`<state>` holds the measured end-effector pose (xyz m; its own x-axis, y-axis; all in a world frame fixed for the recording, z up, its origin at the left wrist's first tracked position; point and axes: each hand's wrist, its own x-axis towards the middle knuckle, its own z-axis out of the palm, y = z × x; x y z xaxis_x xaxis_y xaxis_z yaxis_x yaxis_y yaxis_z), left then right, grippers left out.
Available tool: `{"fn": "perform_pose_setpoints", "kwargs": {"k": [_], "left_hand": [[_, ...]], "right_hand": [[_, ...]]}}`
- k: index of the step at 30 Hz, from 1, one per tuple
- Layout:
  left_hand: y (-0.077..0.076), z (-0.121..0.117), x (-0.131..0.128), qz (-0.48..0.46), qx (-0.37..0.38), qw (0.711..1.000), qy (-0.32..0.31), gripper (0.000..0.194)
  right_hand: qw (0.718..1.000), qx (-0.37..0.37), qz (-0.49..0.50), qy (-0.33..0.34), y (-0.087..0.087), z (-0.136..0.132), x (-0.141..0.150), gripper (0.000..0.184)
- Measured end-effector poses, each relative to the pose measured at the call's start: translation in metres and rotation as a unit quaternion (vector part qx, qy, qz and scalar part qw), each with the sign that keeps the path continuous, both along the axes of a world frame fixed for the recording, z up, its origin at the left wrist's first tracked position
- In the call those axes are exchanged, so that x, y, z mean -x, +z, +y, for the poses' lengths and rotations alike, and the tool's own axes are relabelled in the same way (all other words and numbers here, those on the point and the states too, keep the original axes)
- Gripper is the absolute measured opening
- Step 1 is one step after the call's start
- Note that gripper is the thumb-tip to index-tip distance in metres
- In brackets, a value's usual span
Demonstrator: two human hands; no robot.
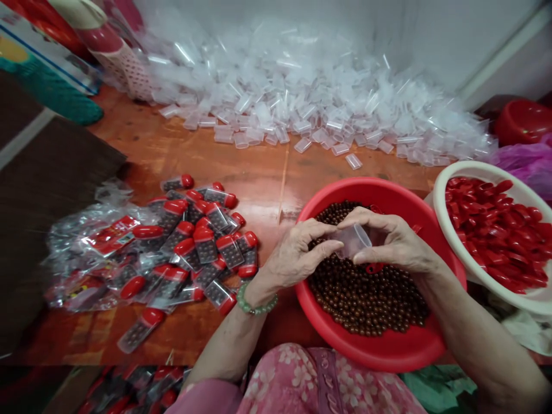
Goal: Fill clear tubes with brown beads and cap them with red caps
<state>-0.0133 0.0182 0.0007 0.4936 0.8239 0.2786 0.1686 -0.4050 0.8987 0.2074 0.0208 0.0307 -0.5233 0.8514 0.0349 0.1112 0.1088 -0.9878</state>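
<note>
Between my two hands is a small clear plastic sleeve [354, 240], held level with its wide opening toward the right. My left hand [297, 253], with a green bead bracelet at the wrist, pinches its left end between thumb and fingers. My right hand [394, 238] grips it near the open right end. Both hands are above a red basin [314, 310] that holds many round brown beads [366, 305]. A red plastic piece [374, 268] shows below my right hand, partly hidden by it.
A white basin [440, 195] of red caps [495, 230] stands at the right. Bead-filled packs with red caps [204, 244] lie heaped at the left beside a clear plastic bag [73, 247]. Along the wall is a large pile of clear sleeves [276, 109].
</note>
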Motion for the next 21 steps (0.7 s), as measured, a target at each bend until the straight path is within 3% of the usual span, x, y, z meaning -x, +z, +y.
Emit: {"fn": "perform_pose_setpoints", "kwargs": {"k": [3, 6, 9, 13, 16, 18, 21], "left_hand": [[-0.002, 0.0, -0.002, 0.024, -0.014, 1.0, -0.005, 0.03], [-0.008, -0.004, -0.005, 0.04, -0.035, 0.998, 0.029, 0.036], [-0.014, -0.007, -0.007, 0.028, -0.042, 0.996, 0.071, 0.041], [-0.02, -0.01, -0.008, -0.054, -0.016, 0.991, 0.118, 0.036], [-0.024, -0.01, -0.008, -0.133, 0.034, 0.98, 0.143, 0.032], [-0.026, -0.01, -0.007, -0.156, 0.043, 0.976, 0.145, 0.03], [-0.027, -0.01, -0.006, -0.165, 0.037, 0.976, 0.14, 0.029]], "right_hand": [[0.999, -0.046, -0.014, -0.011, 0.0, 0.001, 0.002, 0.037], [0.995, -0.083, -0.042, -0.022, 0.0, 0.0, 0.003, 0.036], [0.995, -0.067, -0.063, -0.05, -0.003, -0.001, 0.003, 0.036], [0.993, 0.016, -0.077, -0.089, -0.022, 0.009, 0.001, 0.038], [0.981, -0.008, -0.186, -0.055, -0.044, 0.022, -0.002, 0.036], [0.949, -0.076, -0.306, -0.006, -0.055, 0.028, -0.003, 0.033], [0.842, -0.202, -0.492, 0.087, -0.061, 0.029, 0.0, 0.022]]}}
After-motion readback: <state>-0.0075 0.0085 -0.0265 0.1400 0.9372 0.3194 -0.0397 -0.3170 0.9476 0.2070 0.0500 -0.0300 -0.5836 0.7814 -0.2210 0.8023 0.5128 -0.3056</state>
